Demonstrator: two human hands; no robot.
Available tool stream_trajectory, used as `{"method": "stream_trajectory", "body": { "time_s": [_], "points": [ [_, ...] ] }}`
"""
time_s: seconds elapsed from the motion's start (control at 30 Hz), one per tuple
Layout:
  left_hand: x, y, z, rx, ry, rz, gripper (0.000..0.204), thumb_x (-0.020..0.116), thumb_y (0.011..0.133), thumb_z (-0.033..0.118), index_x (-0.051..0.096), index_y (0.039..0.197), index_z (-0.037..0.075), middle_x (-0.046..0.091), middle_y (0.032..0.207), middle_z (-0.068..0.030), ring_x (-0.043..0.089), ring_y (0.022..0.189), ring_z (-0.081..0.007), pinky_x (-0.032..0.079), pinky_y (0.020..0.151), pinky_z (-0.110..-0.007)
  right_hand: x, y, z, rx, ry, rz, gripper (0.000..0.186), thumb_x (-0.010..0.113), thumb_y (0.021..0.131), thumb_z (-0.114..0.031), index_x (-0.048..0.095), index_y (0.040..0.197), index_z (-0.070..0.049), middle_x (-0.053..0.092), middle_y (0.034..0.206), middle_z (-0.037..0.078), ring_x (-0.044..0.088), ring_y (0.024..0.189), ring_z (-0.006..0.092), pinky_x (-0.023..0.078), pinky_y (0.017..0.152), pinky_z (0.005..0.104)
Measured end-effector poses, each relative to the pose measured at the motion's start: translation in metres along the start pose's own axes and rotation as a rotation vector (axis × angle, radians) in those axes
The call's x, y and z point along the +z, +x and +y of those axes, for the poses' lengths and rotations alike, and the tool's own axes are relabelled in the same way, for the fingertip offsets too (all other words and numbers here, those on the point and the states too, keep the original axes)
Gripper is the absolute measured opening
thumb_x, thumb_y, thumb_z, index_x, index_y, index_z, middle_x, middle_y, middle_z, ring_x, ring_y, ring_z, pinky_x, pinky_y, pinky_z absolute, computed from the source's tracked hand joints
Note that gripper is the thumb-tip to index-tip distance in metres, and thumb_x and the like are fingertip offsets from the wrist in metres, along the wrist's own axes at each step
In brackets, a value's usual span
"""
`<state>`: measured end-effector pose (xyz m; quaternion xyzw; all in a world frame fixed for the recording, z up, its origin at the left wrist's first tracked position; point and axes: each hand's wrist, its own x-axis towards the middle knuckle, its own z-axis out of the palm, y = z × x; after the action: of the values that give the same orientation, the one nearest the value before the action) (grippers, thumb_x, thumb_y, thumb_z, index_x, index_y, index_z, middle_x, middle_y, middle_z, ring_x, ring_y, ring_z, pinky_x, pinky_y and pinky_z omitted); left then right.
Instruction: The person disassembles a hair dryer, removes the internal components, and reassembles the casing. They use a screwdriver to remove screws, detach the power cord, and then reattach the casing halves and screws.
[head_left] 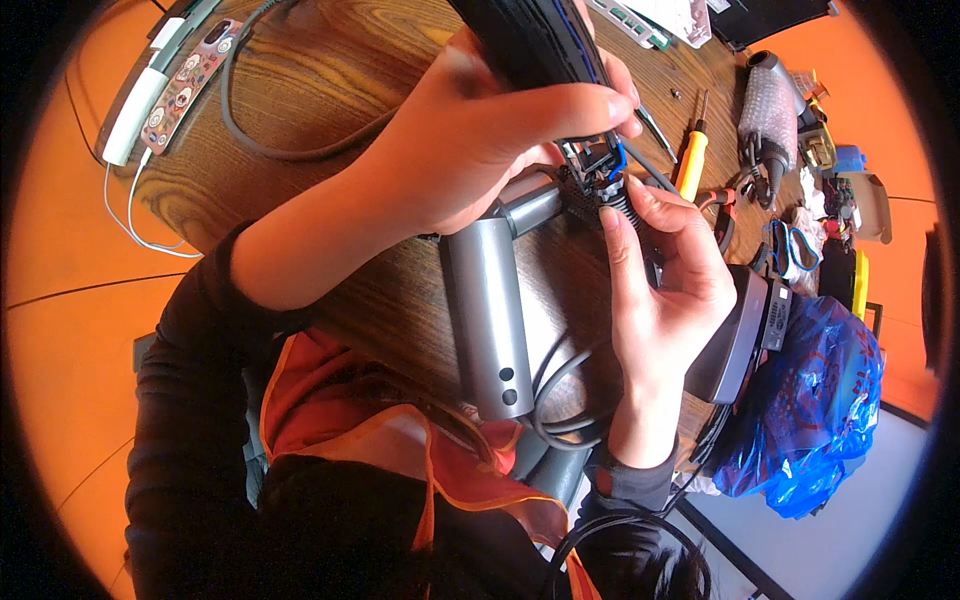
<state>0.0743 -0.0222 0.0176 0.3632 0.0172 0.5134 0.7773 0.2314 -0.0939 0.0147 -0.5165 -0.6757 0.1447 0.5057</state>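
My left hand (pixel 465 140) is wrapped around a long glossy black appliance body (pixel 525 45), with its thumb along the near side. At the lower end the housing is open, showing small inner parts and a blue wire (pixel 624 158). My right hand (pixel 675 275) pinches the ribbed black cord sleeve (pixel 616 200) at that open end between thumb and forefinger. Whether the sleeve is seated in the housing cannot be made out. Beneath both hands a grey metallic cylinder (pixel 487 310) with two dark round holes lies on the wooden table (pixel 340 60).
Right of my hands lie a yellow-handled screwdriver (pixel 692 165), red-handled pliers (pixel 724 215) and a bubble-wrapped appliance (pixel 768 115). A dark grey box (pixel 732 335) and blue plastic bag (pixel 805 400) are nearer. Looped cable (pixel 565 425) hangs by the table edge. A phone (pixel 188 88) lies far left.
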Motion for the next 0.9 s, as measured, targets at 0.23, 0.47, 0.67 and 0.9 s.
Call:
{"method": "stream_trajectory", "body": {
  "time_s": [0.23, 0.47, 0.67, 0.9],
  "points": [
    [0.004, 0.003, 0.008, -0.001, 0.090, -0.083, 0.026, 0.060, 0.074, -0.005, 0.042, 0.088, 0.009, 0.057, 0.084, -0.0078, 0.055, 0.082, -0.0126, 0.043, 0.075, -0.026, -0.009, 0.001, -0.004, 0.359, 0.417, -0.104, 0.015, 0.059, 0.078, 0.007, 0.057, 0.092, 0.002, 0.062, 0.098, 0.013, 0.058, 0.087, 0.0136, 0.050, 0.074, 0.0263],
    [0.001, 0.005, 0.006, 0.019, 0.097, -0.103, 0.026, 0.060, 0.074, -0.004, 0.043, 0.087, 0.009, 0.057, 0.083, -0.0076, 0.055, 0.082, -0.0133, 0.042, 0.076, -0.027, -0.002, -0.001, -0.009, 0.341, 0.377, -0.017, 0.016, 0.066, 0.075, 0.003, 0.060, 0.089, 0.003, 0.061, 0.089, 0.009, 0.059, 0.078, 0.0118, 0.048, 0.071, 0.0237],
    [0.002, 0.005, 0.006, 0.037, 0.076, -0.095, 0.027, 0.060, 0.073, -0.005, 0.043, 0.088, 0.009, 0.057, 0.084, -0.0074, 0.055, 0.083, -0.0133, 0.042, 0.076, -0.027, 0.001, -0.002, -0.005, 0.015, -0.033, 0.006, 0.015, 0.069, 0.070, 0.001, 0.060, 0.082, 0.002, 0.064, 0.081, 0.011, 0.061, 0.076, 0.0160, 0.047, 0.070, 0.0250],
    [0.001, 0.005, 0.011, -0.026, 0.034, -0.113, 0.028, 0.060, 0.073, -0.006, 0.042, 0.089, 0.009, 0.057, 0.083, -0.0070, 0.054, 0.079, -0.0122, 0.042, 0.073, -0.026, -0.002, 0.003, -0.006, -0.287, -0.278, -0.044, 0.015, 0.070, 0.067, 0.002, 0.061, 0.080, 0.002, 0.064, 0.083, 0.014, 0.062, 0.074, 0.0197, 0.048, 0.069, 0.0263]
  ]
}}
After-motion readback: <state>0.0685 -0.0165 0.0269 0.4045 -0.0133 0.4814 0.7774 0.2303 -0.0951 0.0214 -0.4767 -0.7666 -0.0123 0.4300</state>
